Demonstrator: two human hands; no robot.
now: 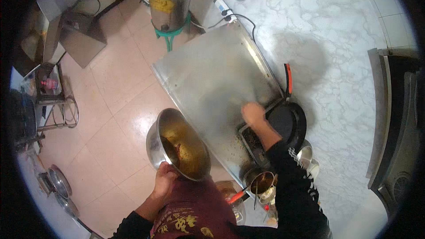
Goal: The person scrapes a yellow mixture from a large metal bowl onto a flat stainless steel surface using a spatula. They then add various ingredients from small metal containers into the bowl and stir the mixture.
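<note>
My left hand (165, 176) grips the near rim of a large stainless steel bowl (153, 149). The bowl is tilted, and brownish-yellow residue with a few darker bits coats its inside. Over a stainless steel worktop (206, 63), my right hand (253, 115) is reaching forward, its fingers blurred by motion. Whether that hand holds anything cannot be made out. Under and beside my right forearm are a dark rectangular tray (252, 144) and a black frying pan (282, 119) with a red-and-black handle.
A saucepan of dark sauce (262, 182) with a red handle stands near my waist. Ahead, a lidded pot (169, 10) sits on a green stand (169, 36). A power strip (224, 8) with cables lies by the worktop's far corner. Metal bowls (59, 181) stand at the left.
</note>
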